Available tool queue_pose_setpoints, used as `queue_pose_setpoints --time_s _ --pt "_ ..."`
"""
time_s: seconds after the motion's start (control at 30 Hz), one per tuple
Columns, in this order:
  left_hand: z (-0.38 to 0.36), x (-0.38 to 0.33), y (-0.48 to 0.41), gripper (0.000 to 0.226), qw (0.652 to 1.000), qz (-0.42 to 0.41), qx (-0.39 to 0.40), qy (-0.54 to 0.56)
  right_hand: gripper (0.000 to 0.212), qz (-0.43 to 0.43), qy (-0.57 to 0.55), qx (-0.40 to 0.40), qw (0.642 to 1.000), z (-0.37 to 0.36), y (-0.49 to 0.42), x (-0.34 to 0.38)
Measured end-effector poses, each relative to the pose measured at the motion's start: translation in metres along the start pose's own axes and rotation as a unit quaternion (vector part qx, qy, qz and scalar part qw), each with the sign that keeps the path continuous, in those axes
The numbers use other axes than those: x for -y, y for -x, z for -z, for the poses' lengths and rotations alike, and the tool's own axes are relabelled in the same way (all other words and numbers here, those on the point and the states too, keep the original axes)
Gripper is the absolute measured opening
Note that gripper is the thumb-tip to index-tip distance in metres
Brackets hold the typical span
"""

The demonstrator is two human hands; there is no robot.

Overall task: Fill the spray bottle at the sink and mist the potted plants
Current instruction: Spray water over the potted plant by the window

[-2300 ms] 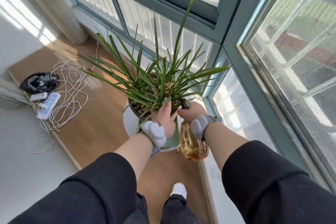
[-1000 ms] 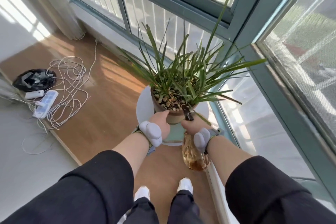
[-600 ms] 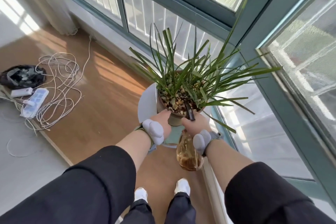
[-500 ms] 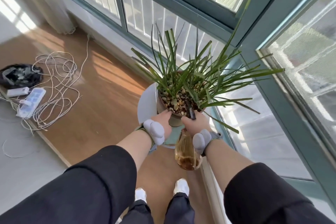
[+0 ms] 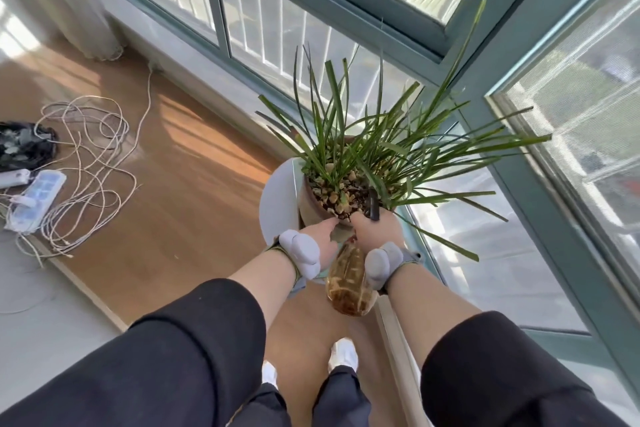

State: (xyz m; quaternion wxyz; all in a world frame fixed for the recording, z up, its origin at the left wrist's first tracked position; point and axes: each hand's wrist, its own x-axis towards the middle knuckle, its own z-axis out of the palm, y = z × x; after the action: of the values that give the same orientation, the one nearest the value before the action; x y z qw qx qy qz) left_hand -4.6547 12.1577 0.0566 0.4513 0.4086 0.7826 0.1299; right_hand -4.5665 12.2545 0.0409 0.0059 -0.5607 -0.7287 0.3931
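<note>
Fingers of the right hand (image 5: pixel 376 231) are wrapped round the amber spray bottle (image 5: pixel 347 284), nozzle (image 5: pixel 374 207) right at the potted plant (image 5: pixel 363 149); left hand (image 5: pixel 317 240) fingertips touch the pot (image 5: pixel 311 207) rim, can't tell if they're gripping; pot's on a white stool (image 5: pixel 277 199).

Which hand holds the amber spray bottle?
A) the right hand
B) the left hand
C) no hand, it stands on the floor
A: the right hand has its grip on the top of the amber spray bottle, which hangs below it, while the left hand is at the rim of the pot.
</note>
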Motion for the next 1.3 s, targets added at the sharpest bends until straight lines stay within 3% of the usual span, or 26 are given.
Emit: queue_pose_setpoints --time_s 0.13,0.27,0.37,0.67,0.87,1.03,1.13,1.3 --pt "-0.008 0.005 0.0 0.051 0.994 -0.029 0.015 0.1 0.025 -0.025 -0.015 -0.015 0.999 0.001 0.0 0.003" --pt "-0.013 0.018 0.002 0.095 0.986 -0.068 0.066 0.137 0.026 -0.043 -0.085 -0.033 0.995 -0.003 0.0 0.011" --pt "-0.02 0.026 -0.002 0.113 0.99 -0.057 0.027 0.124 0.022 -0.069 -0.112 -0.036 0.991 -0.006 -0.001 0.017" --pt "-0.014 0.037 -0.009 0.105 0.994 -0.052 0.001 0.093 0.034 -0.092 -0.108 -0.068 0.988 -0.013 -0.003 0.026" --pt "-0.009 0.041 -0.008 0.099 0.995 -0.047 -0.017 0.092 0.029 -0.085 -0.091 -0.043 0.991 -0.014 -0.005 0.032" --pt "-0.009 0.038 -0.003 0.09 0.995 -0.038 -0.015 0.093 0.039 -0.043 -0.013 -0.027 0.999 -0.016 -0.004 0.029" --pt "-0.013 0.037 0.0 0.087 0.997 -0.017 -0.043 0.065 0.03 -0.038 -0.02 -0.031 0.999 -0.022 0.001 0.031" --pt "-0.01 0.044 0.006 0.089 0.998 -0.008 0.016 0.057 0.039 -0.043 -0.054 0.029 0.997 -0.028 0.007 0.031"
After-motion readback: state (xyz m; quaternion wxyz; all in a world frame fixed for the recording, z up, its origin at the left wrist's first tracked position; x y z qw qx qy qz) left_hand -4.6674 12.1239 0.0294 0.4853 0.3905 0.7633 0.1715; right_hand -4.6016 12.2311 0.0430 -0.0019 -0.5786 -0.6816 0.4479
